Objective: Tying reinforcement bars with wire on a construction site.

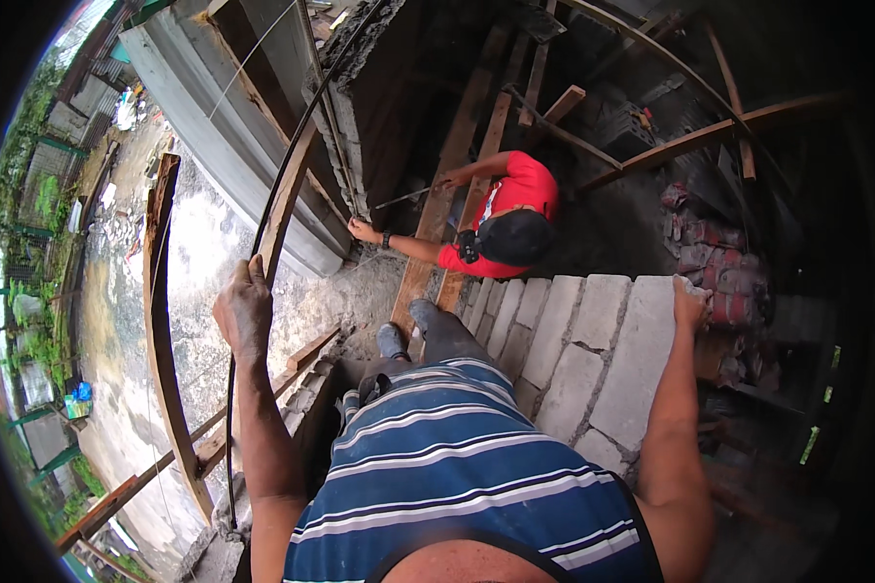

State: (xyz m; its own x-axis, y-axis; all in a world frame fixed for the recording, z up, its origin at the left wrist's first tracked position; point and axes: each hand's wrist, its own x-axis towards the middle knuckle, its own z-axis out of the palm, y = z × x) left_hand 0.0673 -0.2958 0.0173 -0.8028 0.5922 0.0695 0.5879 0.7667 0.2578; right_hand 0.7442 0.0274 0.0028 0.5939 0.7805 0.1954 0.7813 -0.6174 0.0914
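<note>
My left hand (243, 309) is closed at a long wooden post (290, 199), where a thin black bar (312, 105) runs along the wood and past my fist. How much of each lies inside my fingers is hidden. On the right, my right hand (690, 305) grips the end of a grey concrete block wall (638, 355), its fingers curled over the edge beside a pale, rough patch. My shoes (405, 325) rest near the wooden planks (454, 175). Below them, a co-worker in a red shirt (527, 189) and black cap reaches toward a rough concrete column (348, 136), a thin rod in one hand.
Corrugated metal sheets (233, 126) lean at the upper left. Another upright timber (158, 291) stands left of my arm, before a stained pale surface (199, 243). Wooden beams (690, 141) cross the dark area at the upper right. Stacked reddish bags (724, 277) lie beyond the wall.
</note>
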